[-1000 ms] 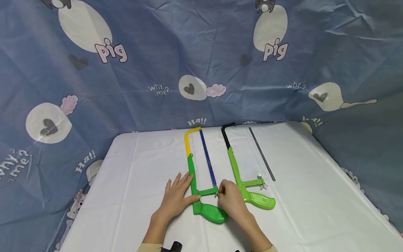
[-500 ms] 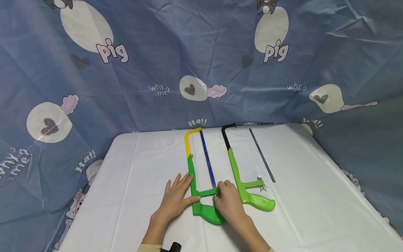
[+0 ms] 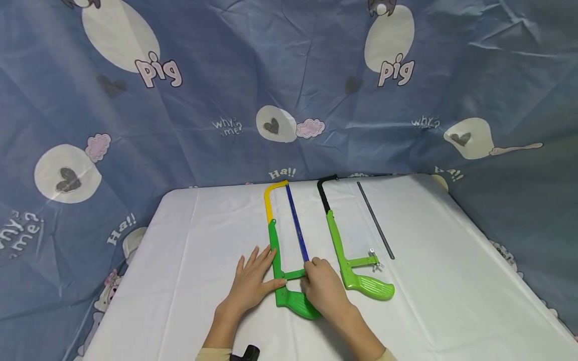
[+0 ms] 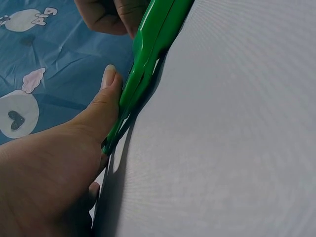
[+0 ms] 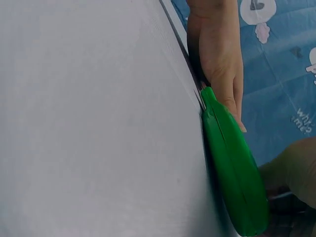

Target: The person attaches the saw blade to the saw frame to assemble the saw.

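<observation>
A hacksaw (image 3: 274, 240) with a green frame, a yellow front bow and a blue blade (image 3: 296, 223) lies flat on the white-covered table. My left hand (image 3: 253, 281) rests with spread fingers at its left side; thumb and index finger press on the frame. At the blade's near end, the curled fingers of my right hand (image 3: 326, 291) pinch the wing nut, which they hide. The green handle (image 4: 148, 54) runs past the left thumb in the left wrist view. In the right wrist view, that handle (image 5: 234, 168) lies between both hands.
A second hacksaw frame (image 3: 336, 238), lime green with a black bow, lies just right of my right hand, its wing nut (image 3: 377, 267) showing. Further right lies a loose grey blade (image 3: 376, 220). A blue printed curtain (image 3: 217, 75) hangs behind the table.
My right hand has shifted slightly left, its fingers now covering the wing nut and the end of the green crossbar, which showed earlier. The left hand stays put.
</observation>
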Tool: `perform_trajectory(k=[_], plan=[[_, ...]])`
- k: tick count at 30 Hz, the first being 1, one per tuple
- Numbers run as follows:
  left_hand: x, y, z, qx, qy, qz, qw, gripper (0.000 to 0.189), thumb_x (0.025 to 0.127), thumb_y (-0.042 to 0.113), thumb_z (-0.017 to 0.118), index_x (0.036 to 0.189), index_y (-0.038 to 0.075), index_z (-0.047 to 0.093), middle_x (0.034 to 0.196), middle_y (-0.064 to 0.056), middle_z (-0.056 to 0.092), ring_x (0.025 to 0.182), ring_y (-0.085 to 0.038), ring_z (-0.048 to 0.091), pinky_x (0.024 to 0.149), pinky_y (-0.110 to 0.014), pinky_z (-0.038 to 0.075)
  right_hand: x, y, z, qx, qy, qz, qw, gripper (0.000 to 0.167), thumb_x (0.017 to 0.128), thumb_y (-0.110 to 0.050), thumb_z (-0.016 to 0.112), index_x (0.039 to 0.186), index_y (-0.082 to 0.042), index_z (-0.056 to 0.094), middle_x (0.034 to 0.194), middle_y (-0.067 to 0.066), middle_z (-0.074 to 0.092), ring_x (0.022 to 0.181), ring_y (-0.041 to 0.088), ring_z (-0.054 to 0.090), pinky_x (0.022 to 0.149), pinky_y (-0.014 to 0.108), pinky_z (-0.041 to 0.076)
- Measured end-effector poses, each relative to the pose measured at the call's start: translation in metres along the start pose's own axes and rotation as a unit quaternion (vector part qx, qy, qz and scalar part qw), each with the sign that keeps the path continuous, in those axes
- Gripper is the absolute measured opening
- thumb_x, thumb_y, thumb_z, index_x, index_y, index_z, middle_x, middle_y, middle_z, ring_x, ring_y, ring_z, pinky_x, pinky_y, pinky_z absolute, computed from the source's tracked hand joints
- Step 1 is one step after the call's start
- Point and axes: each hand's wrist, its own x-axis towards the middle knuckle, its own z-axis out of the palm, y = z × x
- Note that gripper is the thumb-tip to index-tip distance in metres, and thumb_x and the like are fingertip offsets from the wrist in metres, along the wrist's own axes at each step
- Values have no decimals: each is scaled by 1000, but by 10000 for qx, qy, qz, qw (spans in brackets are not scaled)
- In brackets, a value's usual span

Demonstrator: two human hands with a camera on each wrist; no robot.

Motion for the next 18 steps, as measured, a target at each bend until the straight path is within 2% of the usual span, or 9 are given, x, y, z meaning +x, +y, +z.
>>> perform_trajectory(k=[4,10,18], plan=[[1,1,-1,19,4,17,10000,88,85,63,65,155,18,36,162,-6,34,155,-36,15,121,-65,3,0,0,0,67,44,252,9996,20,79,-10,78,72,-13,60,69,-1,52,65,15,50,57,29,44],[0,2,-2,-16,16,18,10000,88,85,62,66,155,17,37,161,-7,35,155,-37,16,121,-65,3,1,2,0,240,-32,371,9990,16,80,-8,77,75,-11,62,69,-1,54,65,15,52,57,29,43],[-1,2,-2,-9,3,3,10000,87,85,62,65,155,18,37,162,-6,34,155,-36,15,121,-64,3,3,6,-1,1084,-373,813,9901,27,82,-9,77,68,-14,54,62,-5,49,58,8,42,51,20,36]])
